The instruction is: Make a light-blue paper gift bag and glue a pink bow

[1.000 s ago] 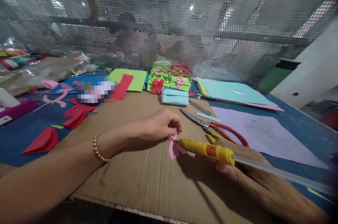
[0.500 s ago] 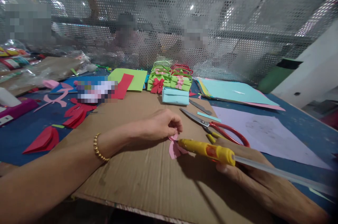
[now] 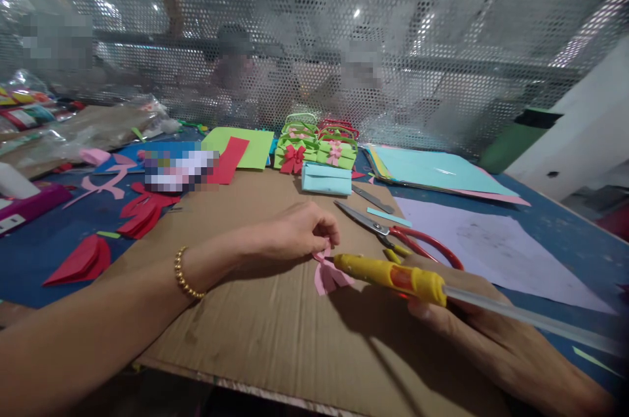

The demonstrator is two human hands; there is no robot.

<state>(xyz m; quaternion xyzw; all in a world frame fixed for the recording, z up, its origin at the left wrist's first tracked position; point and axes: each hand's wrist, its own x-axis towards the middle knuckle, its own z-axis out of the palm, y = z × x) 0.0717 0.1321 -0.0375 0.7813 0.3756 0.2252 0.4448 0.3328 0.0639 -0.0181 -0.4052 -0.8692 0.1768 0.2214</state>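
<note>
My left hand (image 3: 295, 230) lies on a brown cardboard sheet (image 3: 275, 332) with its fingers pinched on a small pink paper bow (image 3: 325, 273). My right hand (image 3: 472, 332) grips a yellow glue gun (image 3: 393, 276) that has a clear glue stick (image 3: 521, 318) trailing out behind it. The gun's nozzle touches the bow at its centre, just below my left fingertips. A gold bead bracelet sits on my left wrist.
Red-handled scissors (image 3: 403, 237) lie just behind the gun. A light blue paper box (image 3: 326, 179), green paper baskets (image 3: 314, 145), coloured paper sheets (image 3: 437, 171), red cut-outs (image 3: 142, 210) and a white sheet (image 3: 491, 246) cover the blue table. A perforated metal screen stands behind, with people beyond it.
My right hand and the glue gun have shifted slightly to the right and up. The left hand keeps its pinch on the bow.
</note>
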